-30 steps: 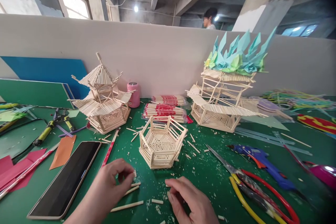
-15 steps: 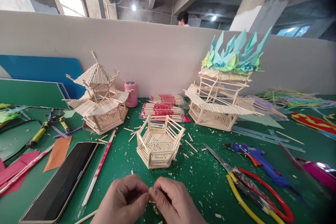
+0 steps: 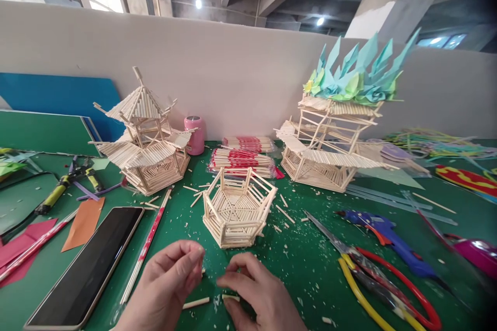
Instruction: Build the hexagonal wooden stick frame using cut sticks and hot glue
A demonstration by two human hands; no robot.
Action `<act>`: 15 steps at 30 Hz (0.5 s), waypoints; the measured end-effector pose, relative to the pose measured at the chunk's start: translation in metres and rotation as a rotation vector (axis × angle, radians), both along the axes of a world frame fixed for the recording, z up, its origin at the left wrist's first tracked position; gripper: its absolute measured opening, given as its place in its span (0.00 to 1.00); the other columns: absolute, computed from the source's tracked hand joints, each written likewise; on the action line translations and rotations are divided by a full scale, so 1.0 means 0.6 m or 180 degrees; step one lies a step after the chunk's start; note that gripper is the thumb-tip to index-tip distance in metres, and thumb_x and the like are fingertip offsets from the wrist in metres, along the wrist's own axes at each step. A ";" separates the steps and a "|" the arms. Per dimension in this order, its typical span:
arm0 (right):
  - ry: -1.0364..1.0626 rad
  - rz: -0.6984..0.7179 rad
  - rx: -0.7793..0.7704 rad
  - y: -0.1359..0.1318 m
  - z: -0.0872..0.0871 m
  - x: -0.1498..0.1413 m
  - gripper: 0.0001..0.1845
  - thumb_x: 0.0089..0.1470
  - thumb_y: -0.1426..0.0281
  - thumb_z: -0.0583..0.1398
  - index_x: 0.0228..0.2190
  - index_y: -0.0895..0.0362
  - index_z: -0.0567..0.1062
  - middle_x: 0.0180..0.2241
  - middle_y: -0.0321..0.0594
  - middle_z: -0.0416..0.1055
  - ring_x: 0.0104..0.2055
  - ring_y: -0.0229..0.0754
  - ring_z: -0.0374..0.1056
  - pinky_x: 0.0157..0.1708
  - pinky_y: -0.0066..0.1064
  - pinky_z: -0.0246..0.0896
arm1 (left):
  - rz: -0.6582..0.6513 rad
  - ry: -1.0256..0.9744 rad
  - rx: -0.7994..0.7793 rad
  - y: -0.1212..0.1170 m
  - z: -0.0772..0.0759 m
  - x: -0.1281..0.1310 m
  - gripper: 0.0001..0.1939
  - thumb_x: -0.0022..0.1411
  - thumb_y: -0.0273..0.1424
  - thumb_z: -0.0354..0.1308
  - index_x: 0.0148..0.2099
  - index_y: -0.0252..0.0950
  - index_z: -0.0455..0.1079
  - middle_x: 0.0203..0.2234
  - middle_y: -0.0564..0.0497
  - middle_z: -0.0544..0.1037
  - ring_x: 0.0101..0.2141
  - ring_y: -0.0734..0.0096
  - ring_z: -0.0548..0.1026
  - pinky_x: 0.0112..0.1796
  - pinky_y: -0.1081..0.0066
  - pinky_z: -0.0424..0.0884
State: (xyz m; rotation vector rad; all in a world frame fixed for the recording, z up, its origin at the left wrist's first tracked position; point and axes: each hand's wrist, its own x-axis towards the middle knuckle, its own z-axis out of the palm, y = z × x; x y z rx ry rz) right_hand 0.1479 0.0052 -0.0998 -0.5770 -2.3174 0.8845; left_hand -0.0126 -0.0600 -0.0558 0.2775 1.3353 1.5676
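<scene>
My left hand (image 3: 169, 282) is raised a little over the table, thumb and forefinger pinched together; whatever sits between the tips is too small to make out. Opposite it, my right hand (image 3: 260, 292) has thumb and fingers apart around a short cut stick (image 3: 231, 297), and I cannot tell whether they touch it. Another stick piece (image 3: 196, 303) lies between the hands. Just beyond them stands a six-sided open frame (image 3: 239, 230) built of thin wooden sticks, with a patterned stick floor and low railings.
Behind stand a stick pavilion (image 3: 149, 163) and a stick tower (image 3: 318, 165) topped with folded paper. Bundled sticks (image 3: 243, 163) lie between them. A phone (image 3: 87, 269) is at left; scissors (image 3: 349, 258) and a blue glue gun (image 3: 388, 238) are at right. A partition (image 3: 240, 72) runs behind.
My hands first came together at the fingertips, then parted. The left moved up and left, pinched; the right opened over the short stick. The person beyond the partition is out of sight.
</scene>
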 end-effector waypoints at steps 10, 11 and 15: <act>0.1004 -0.0228 0.0071 -0.009 0.011 0.002 0.14 0.52 0.75 0.58 0.42 0.56 0.74 0.29 0.40 0.69 0.27 0.36 0.66 0.23 0.24 0.63 | -0.1066 -0.0656 -0.0062 -0.012 -0.027 0.032 0.15 0.39 0.38 0.71 0.24 0.32 0.74 0.16 0.55 0.70 0.19 0.84 0.60 0.23 0.79 0.55; 0.0998 -0.0168 0.0038 -0.009 0.011 0.002 0.14 0.52 0.76 0.59 0.42 0.56 0.74 0.29 0.40 0.69 0.27 0.35 0.67 0.24 0.23 0.64 | -0.1076 -0.0649 -0.0063 -0.013 -0.027 0.034 0.15 0.38 0.38 0.71 0.24 0.32 0.74 0.16 0.54 0.70 0.19 0.83 0.61 0.23 0.79 0.55; 0.0956 -0.0117 -0.0070 -0.005 0.012 0.002 0.10 0.51 0.76 0.60 0.37 0.56 0.76 0.27 0.38 0.69 0.25 0.33 0.66 0.23 0.21 0.63 | -0.1101 -0.0507 -0.0047 -0.014 -0.031 0.038 0.17 0.38 0.40 0.71 0.24 0.32 0.74 0.16 0.54 0.70 0.20 0.82 0.62 0.23 0.79 0.53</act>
